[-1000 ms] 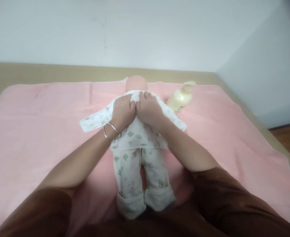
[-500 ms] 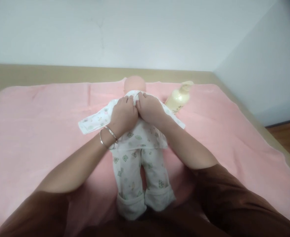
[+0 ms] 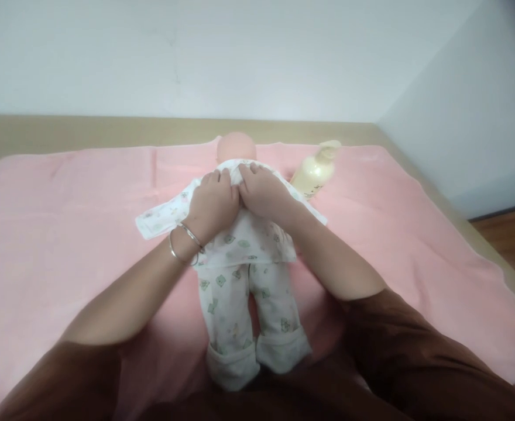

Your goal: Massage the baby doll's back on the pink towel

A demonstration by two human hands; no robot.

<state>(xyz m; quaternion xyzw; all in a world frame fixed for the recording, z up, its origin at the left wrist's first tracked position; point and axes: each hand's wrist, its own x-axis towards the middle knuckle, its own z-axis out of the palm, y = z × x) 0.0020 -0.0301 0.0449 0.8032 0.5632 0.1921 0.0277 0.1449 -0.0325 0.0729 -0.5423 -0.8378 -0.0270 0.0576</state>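
A baby doll (image 3: 236, 147) lies on a pink blanket, its head at the far end. It is dressed in a white printed shirt (image 3: 244, 248) with long sleeves and matching trousers (image 3: 226, 310) with rolled cuffs. My left hand (image 3: 216, 202), a bangle (image 3: 186, 242) at its wrist, has its fingers curled on the shirt at the upper chest. Right beside it, my right hand (image 3: 264, 193) also pinches the shirt near the collar. The two thumbs almost meet, and the fabric between them is largely hidden.
The pink blanket (image 3: 64, 245) covers most of a tan surface (image 3: 108, 128). To the right of the doll's head, a pale yellow pump bottle (image 3: 314, 172) stands tilted in view. White walls (image 3: 257, 58) rise behind and at the right, where wooden floor (image 3: 512, 242) shows.
My left hand has shifted slightly to the left on the shirt, its fingers a little more spread. My right hand stays near the collar. The view has moved slightly.
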